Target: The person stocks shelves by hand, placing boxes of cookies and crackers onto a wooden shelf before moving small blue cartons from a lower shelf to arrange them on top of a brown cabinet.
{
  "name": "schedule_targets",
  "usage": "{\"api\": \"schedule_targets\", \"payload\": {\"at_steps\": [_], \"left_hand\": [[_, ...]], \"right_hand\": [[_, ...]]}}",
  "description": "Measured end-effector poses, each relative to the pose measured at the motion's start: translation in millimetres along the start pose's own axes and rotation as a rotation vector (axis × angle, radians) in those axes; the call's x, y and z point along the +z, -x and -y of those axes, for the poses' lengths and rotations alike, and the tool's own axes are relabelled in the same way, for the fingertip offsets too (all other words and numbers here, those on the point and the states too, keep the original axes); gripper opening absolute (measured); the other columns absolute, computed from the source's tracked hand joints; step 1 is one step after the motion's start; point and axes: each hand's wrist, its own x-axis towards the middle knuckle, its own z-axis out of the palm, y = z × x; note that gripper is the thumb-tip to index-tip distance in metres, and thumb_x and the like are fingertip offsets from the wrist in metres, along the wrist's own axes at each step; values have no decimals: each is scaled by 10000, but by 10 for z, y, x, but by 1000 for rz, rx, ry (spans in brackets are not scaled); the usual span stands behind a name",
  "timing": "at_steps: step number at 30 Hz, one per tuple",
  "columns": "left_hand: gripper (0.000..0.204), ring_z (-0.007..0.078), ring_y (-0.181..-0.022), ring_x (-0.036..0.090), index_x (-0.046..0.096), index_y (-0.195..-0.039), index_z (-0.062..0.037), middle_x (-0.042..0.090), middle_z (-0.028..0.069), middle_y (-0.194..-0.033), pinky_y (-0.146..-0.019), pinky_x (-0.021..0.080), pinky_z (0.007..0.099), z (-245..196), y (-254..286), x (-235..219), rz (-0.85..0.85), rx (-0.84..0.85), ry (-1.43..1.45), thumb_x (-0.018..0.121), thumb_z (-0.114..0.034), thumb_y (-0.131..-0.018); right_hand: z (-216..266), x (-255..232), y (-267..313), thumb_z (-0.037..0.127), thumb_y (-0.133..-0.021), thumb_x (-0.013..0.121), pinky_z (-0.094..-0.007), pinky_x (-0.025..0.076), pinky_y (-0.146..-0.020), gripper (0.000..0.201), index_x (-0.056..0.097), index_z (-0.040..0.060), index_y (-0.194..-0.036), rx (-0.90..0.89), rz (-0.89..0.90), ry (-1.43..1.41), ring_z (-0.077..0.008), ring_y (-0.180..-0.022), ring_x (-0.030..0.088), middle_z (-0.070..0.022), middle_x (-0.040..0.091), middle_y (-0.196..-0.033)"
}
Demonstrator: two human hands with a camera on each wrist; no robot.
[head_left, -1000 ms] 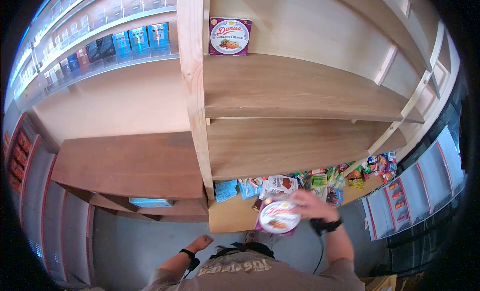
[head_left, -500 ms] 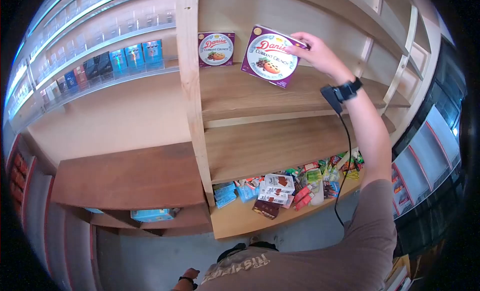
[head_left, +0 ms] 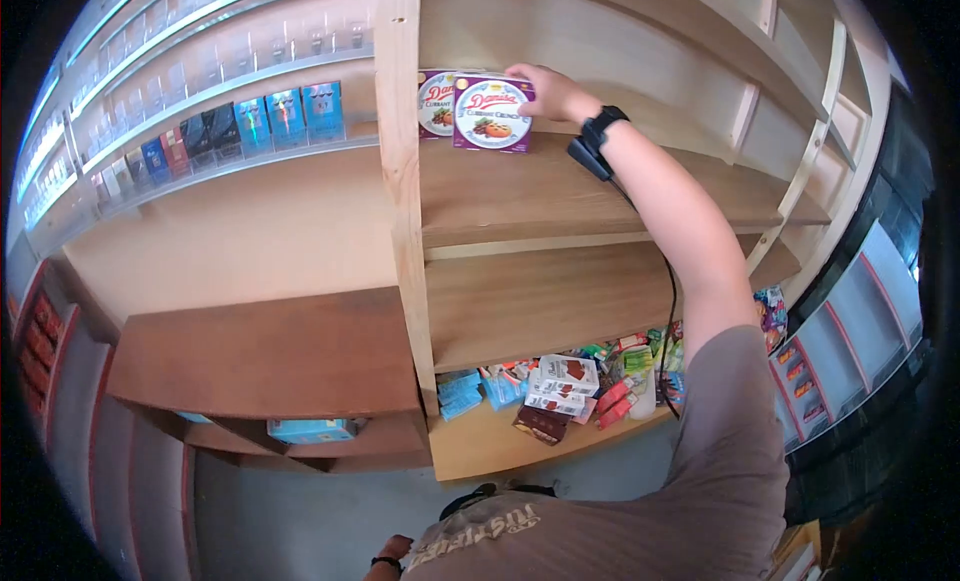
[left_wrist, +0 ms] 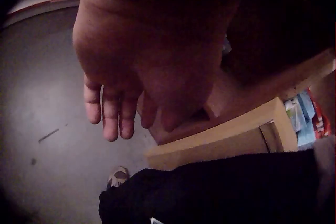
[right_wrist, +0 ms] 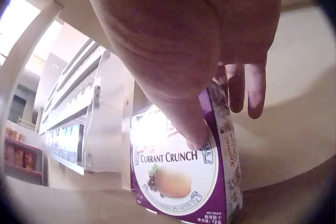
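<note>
My right hand (head_left: 552,93) holds a purple and white Danisa Currant Crunch cookie box (head_left: 492,114) by its upper right edge. In the right wrist view the thumb presses the front of the cookie box (right_wrist: 173,174), and the other fingers reach over to its far side. The box stands upright close over the upper wooden shelf (head_left: 600,186). Behind it and to the left is a second, matching cookie box (head_left: 432,109), partly hidden by the first. My left hand (left_wrist: 147,71) hangs low by the body, holding nothing, its fingers relaxed.
A wooden post (head_left: 400,181) borders the shelf on the left. Beyond it, a clear rack (head_left: 210,151) carries several small boxes. Mixed snack packs and boxes (head_left: 565,376) lie on the lowest board. A cable (head_left: 672,281) hangs from the right wrist.
My right hand lifted the cookie box from above the lowest board to the upper shelf, then moved it left, partly in front of the matching box. The left hand stays low.
</note>
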Motion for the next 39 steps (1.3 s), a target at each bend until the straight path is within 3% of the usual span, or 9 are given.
{"api": "schedule_targets", "payload": {"at_steps": [6,8,24,29,31,32,33,37,39], "left_hand": [[296,342,-945,643,659,-1008,-101,673,162,-987,-815,522,432,289,-344,235,-311,270,-140,476,-285,-865],[356,343,-1002,624,655,-1032,-98,659,170,-1050,-845,509,432,245,-305,204,101,78,-219,501,-358,-844],[397,358,-1020,607,680,-993,-102,655,180,-1048,-839,498,420,268,-153,187,-88,-222,587,499,-417,-833],[329,338,-876,656,692,-831,-58,672,176,-951,-770,523,435,139,-305,161,-157,155,-112,526,-341,-814],[210,306,-883,657,693,-816,-90,679,155,-896,-749,521,427,132,-288,243,-281,177,-182,559,-247,-773],[184,310,-856,653,678,-824,-93,675,147,-878,-757,515,440,152,-182,386,-746,349,-213,544,-210,-775],[174,318,-849,644,661,-838,-89,668,150,-873,-775,506,442,129,-267,323,-460,269,-154,536,-190,-772],[252,331,-987,595,624,-934,-48,640,174,-1007,-871,461,440,232,-182,782,-447,306,-228,530,-233,-791],[330,352,-1014,591,651,-977,-49,648,173,-1055,-899,462,419,311,-247,1098,-320,-53,294,463,-299,-870]], "right_hand": [[120,310,-300,278,-729,726,-385,422,-974,586,511,127,-1253,21,-123,229,-310,-1151,502,-153,489,-1230],[226,355,-351,282,-742,713,-390,433,-962,555,516,146,-1243,22,-129,234,-307,-1146,514,-151,478,-1241],[431,361,-380,279,-758,718,-373,443,-956,640,459,185,-1335,89,-29,205,-287,-1145,522,-138,495,-1261],[81,434,-389,261,-766,726,-396,396,-1010,727,379,71,-1375,-157,-280,146,-351,-1136,522,-223,501,-1261],[282,216,-40,240,-801,703,-386,413,-988,623,435,23,-1320,-164,-317,1,-335,-1129,530,-226,546,-1209],[558,54,265,231,-826,679,-366,434,-946,546,458,32,-1284,-109,-348,-180,-271,-1088,540,-189,555,-1180],[829,-87,604,222,-851,656,-346,456,-904,470,480,42,-1248,-38,-373,-361,-208,-1046,550,-152,565,-1151],[946,-25,1932,184,-901,574,-302,432,-746,214,539,16,-1028,-33,-454,-615,-182,-821,526,-92,571,-903],[1035,215,2602,150,-916,555,-250,392,-633,121,553,32,-893,-46,-408,-799,-108,-684,461,-23,522,-774]]}}
